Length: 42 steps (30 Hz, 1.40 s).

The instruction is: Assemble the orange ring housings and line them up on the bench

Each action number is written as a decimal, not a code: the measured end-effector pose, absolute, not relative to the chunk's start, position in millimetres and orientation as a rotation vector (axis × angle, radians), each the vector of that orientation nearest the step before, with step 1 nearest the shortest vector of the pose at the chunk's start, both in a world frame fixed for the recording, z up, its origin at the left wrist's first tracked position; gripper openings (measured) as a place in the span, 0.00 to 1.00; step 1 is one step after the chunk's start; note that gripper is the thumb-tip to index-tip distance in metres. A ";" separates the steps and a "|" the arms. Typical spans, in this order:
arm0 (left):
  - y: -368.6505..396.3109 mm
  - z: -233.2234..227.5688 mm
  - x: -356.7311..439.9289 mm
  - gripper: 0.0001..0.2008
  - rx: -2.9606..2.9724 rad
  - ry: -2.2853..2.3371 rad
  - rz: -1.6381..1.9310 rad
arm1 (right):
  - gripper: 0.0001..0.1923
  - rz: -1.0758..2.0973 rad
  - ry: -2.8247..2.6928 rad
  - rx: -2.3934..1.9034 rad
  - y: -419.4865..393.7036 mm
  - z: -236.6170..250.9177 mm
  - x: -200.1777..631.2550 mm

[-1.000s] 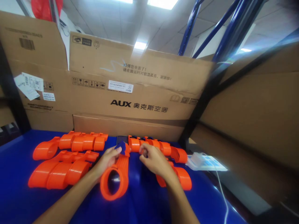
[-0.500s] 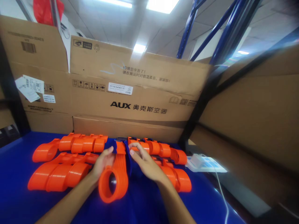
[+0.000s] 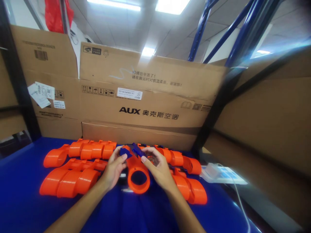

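Both hands hold one orange plastic part [image 3: 136, 173], lifted off the blue table [image 3: 21, 207] with its round ring end facing me. My left hand [image 3: 114, 170] grips its left side, thumb on a small dark blue piece [image 3: 132, 149] at the part's far end. From the right, my right hand [image 3: 156, 168] has its fingertips on the same blue piece.
Rows of matching orange parts lie at the left [image 3: 73, 168] and at the right [image 3: 187, 181]. Large cardboard boxes [image 3: 150, 97] wall the table's back and right side. A white power strip [image 3: 218, 173] with a cable lies at the right edge. Blue rack posts rise behind.
The orange part has been tipped up off the table, so its ring now faces me. Both hands came closer together at its far end, on the blue piece.
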<state>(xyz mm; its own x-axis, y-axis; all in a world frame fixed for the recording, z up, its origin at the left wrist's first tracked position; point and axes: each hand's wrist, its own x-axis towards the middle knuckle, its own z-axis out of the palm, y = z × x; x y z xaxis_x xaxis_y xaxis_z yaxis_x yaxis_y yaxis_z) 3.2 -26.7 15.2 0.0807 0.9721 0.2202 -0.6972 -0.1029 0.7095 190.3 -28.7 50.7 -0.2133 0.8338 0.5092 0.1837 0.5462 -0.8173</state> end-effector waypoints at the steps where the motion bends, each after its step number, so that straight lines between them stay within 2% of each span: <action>1: -26.0 14.9 3.2 0.16 0.833 0.451 1.507 | 0.17 0.751 -1.734 -0.850 -28.3 51.0 192.2; 18: -27.6 20.2 2.2 0.17 0.917 0.493 1.557 | 0.16 0.762 -1.803 -0.878 -26.1 49.8 194.3; 26: -26.4 16.9 0.6 0.25 0.899 0.469 1.570 | 0.23 0.949 -1.825 -0.770 -32.4 46.8 192.4; 28: -26.2 16.3 0.6 0.26 0.916 0.470 1.577 | 0.25 0.829 -1.878 -0.786 -34.0 47.5 192.7; 34: -22.8 16.5 0.5 0.21 1.100 0.668 1.628 | 0.31 0.169 -2.106 -0.885 -35.7 48.4 193.7; 42: -22.6 16.2 -0.9 0.19 1.130 0.714 1.706 | 0.31 -0.005 -2.174 -0.812 -36.1 47.0 192.3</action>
